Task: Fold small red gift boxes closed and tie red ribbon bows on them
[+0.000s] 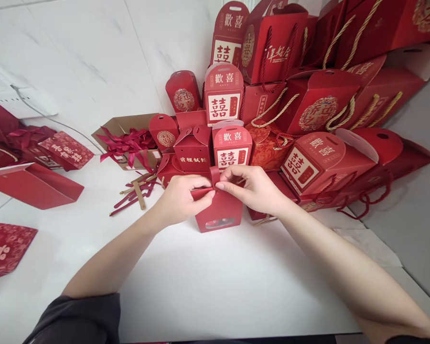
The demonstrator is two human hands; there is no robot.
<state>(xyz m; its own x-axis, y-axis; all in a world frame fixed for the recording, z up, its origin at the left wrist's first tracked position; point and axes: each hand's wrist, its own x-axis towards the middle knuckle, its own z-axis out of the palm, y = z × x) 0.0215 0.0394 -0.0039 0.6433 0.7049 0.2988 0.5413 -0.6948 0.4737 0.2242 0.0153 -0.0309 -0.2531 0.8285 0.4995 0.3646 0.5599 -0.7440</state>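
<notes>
A red gift box (220,208) stands on the white table in front of me, with a small clear window low on its near side. At its top, a short red strap (214,175) sticks up in a loop. My left hand (182,197) pinches the box's top edge from the left, thumb in front. From the right, my right hand (256,188) holds the base of the strap between thumb and fingers. Both hands nearly meet at the strap, and the fingertips hide how it joins the box.
Stacked red gift boxes (224,102) rise behind and to the right, some with rope handles. An open cardboard box (129,122) holds dark red ribbons. Loose straps (140,195) lie left of my hands. More red boxes (36,184) stand at the far left on the white table (208,282).
</notes>
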